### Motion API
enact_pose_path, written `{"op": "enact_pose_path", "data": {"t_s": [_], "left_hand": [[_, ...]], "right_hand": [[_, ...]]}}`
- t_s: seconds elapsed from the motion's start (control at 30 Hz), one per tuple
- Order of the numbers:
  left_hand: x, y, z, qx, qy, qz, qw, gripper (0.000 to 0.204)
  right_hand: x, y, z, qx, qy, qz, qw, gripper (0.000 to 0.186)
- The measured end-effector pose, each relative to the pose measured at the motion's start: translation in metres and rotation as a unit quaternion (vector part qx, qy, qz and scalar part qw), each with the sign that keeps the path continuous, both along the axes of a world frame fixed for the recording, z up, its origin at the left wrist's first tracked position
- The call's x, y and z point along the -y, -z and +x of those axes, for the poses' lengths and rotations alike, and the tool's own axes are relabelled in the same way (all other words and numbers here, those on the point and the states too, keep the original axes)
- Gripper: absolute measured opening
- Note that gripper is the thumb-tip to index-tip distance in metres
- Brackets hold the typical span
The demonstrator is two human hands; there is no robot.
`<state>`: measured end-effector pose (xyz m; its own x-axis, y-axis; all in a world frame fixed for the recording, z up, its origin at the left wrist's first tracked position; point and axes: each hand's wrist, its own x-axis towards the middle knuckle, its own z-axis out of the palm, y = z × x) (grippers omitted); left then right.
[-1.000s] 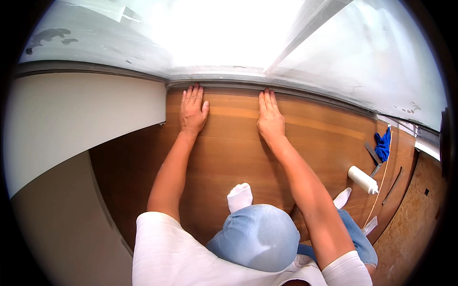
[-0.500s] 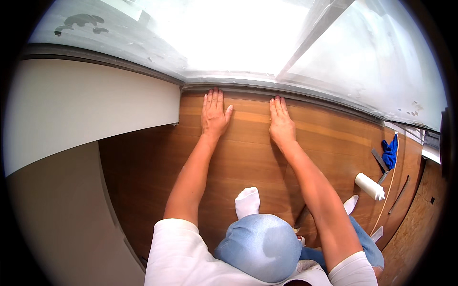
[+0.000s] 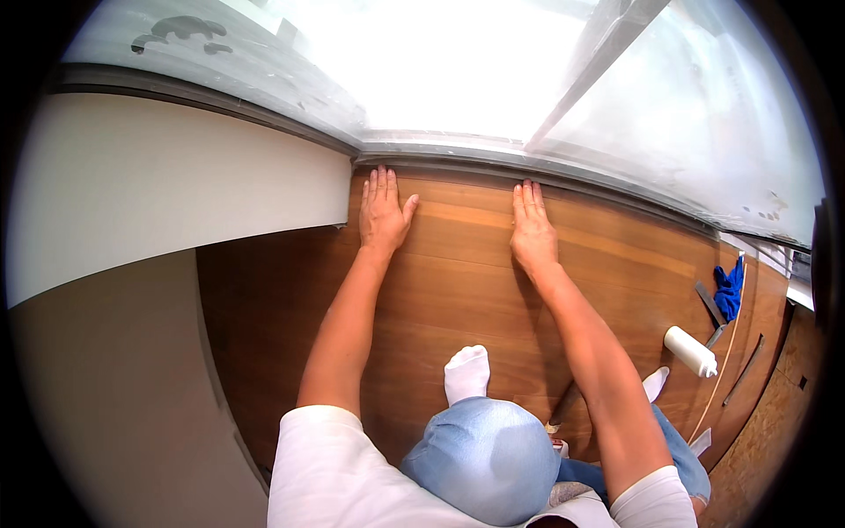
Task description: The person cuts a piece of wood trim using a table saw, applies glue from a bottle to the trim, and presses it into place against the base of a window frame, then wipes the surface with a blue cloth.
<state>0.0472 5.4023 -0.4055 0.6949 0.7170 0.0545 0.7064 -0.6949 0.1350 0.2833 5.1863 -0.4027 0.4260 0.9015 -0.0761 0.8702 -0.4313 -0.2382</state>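
My left hand (image 3: 383,211) lies with fingers stretched on the brown wooden boards (image 3: 449,290), fingertips against the grey metal frame edge (image 3: 458,161) below the large, bright, smeared glass pane (image 3: 704,106). It is just right of the corner of a white panel (image 3: 185,176). My right hand (image 3: 532,224) is farther right along the same edge, fingers straight and side by side, tips touching the strip where boards meet frame. Neither hand holds anything.
On the right lie a white squeeze bottle (image 3: 689,350), a blue cloth (image 3: 729,286), a metal square (image 3: 709,304), a long thin strip (image 3: 729,352) and a short dark strip (image 3: 744,370). My white-socked foot (image 3: 466,374) rests below my hands. A partly hidden tool (image 3: 561,405) lies behind my right forearm.
My left hand has shifted a little left along the edge, closer to the white panel's corner. My right hand stays about in place; the view has moved slightly.
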Motion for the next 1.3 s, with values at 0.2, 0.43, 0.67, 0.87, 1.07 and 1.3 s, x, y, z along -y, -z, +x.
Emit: {"op": "enact_pose_path", "data": {"t_s": [0.2,0.43,0.67,0.87,1.07,1.3], "left_hand": [[-0.004,-0.011,0.008,-0.051,-0.015,-0.054,0.997,0.082],[-0.001,-0.019,0.002,-0.092,-0.029,-0.073,0.993,0.086],[-0.001,-0.027,0.000,-0.115,-0.056,-0.067,0.990,0.086],[-0.015,-0.035,0.006,-0.125,-0.039,-0.142,0.981,0.088],[-0.009,-0.017,-0.007,-0.099,-0.038,-0.084,0.991,0.091],[0.010,-0.013,0.012,-0.080,-0.035,-0.040,0.995,0.083]], "right_hand": [[0.002,0.002,0.005,-0.008,-0.006,-0.019,1.000,0.068],[0.001,-0.007,0.005,-0.029,-0.013,-0.018,0.999,0.067],[0.001,-0.011,0.011,-0.038,-0.019,-0.027,0.999,0.067],[0.004,0.002,0.011,-0.002,-0.019,-0.030,0.999,0.066],[0.014,-0.003,-0.011,0.037,-0.022,-0.031,0.999,0.063],[0.027,-0.006,-0.005,0.004,-0.021,0.051,0.998,0.055]]}}
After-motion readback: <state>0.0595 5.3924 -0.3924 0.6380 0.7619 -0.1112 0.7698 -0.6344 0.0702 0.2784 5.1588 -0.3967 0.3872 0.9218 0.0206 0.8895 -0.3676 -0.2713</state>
